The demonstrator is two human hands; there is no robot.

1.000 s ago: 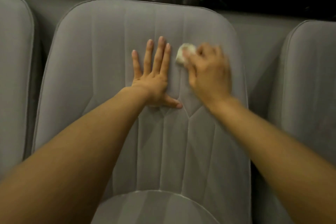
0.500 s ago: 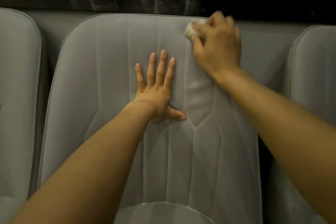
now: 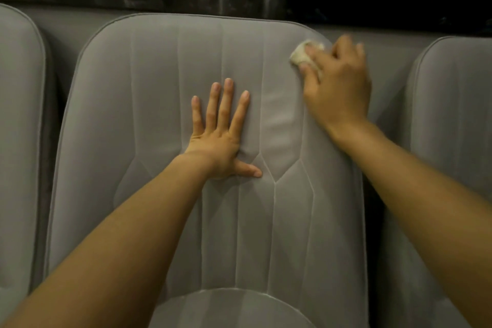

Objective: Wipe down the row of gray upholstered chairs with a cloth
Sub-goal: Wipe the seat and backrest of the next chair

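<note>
Pressing the left hand [image 3: 215, 141], fingers spread, flat on the middle of the centre chair back [image 3: 149, 141]; gripping a bunched cloth [image 3: 299, 54] in the right hand [image 3: 338, 88] against that back's far right corner.

No text, label, brand, number or sign can be read anywhere in the view. Only plain stitched seams are seen on the gray chair back [image 3: 239, 221]. The pale cloth [image 3: 298, 55] is blurred, and no marking can be made out on it.
</note>
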